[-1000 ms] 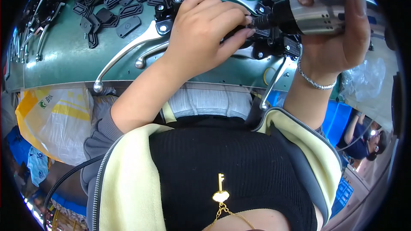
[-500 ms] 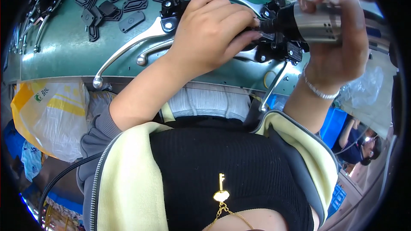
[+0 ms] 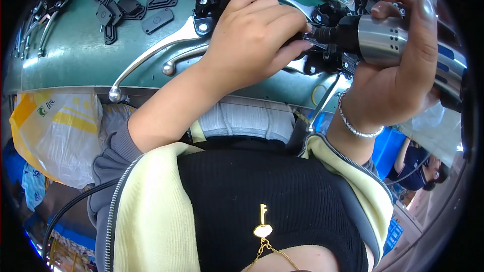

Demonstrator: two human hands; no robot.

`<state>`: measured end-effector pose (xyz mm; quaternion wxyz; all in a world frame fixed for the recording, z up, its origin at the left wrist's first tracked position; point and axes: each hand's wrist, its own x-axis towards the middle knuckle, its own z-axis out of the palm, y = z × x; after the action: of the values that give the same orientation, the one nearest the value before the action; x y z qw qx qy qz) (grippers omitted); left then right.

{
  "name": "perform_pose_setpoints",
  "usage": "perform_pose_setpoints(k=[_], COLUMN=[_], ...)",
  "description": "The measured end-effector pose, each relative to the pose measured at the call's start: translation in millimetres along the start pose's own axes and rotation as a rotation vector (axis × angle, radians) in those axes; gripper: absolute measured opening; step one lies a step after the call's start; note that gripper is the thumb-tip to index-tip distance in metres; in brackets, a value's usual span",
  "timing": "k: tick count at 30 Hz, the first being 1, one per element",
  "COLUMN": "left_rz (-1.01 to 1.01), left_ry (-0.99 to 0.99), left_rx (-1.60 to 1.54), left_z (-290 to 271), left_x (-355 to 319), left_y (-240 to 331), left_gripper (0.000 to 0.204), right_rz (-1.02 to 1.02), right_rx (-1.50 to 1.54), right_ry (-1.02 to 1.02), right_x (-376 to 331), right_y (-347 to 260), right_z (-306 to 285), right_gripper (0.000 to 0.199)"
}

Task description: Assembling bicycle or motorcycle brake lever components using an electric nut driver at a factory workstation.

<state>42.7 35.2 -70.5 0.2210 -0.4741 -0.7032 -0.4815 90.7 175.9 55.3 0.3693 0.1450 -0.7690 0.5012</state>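
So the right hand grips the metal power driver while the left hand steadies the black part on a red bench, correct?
Not quite: the bench is green, not red, as the head view shows. The right hand does grip the driver, and the left hand steadies the black part.

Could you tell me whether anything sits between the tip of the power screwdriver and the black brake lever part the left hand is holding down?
Nothing visible does. The right hand holds the power screwdriver with its tip right at the black brake lever part, beside the left hand fingertips. The contact point itself is partly hidden by those fingers.
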Motion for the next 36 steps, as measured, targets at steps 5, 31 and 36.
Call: perform_pose_setpoints(k=[5,31,36], left_rz=[-0.013,-0.019,-0.002], left_ry=[-0.027,-0.051,-0.033], left_rx=[-0.027,-0.007,-0.004], left_z=[-2.6,-5.1,-2.1], left_x=[-1.0,1.6,3.8], left_y=[0.2,1.0,2.1], left_gripper=[0.025,0.032,0.033], right_rz=[-0.002,0.054,0.067], right_rx=[0.021,-0.227,-0.239], right_ry=[0.028,0.204,0.225], right_x=[1.6,-8.6,-8.1], right_y=[3.0,-5.6,-11.8], right_z=[5.3,5.3,14.1], right_gripper=[0.034,0.033,0.033])
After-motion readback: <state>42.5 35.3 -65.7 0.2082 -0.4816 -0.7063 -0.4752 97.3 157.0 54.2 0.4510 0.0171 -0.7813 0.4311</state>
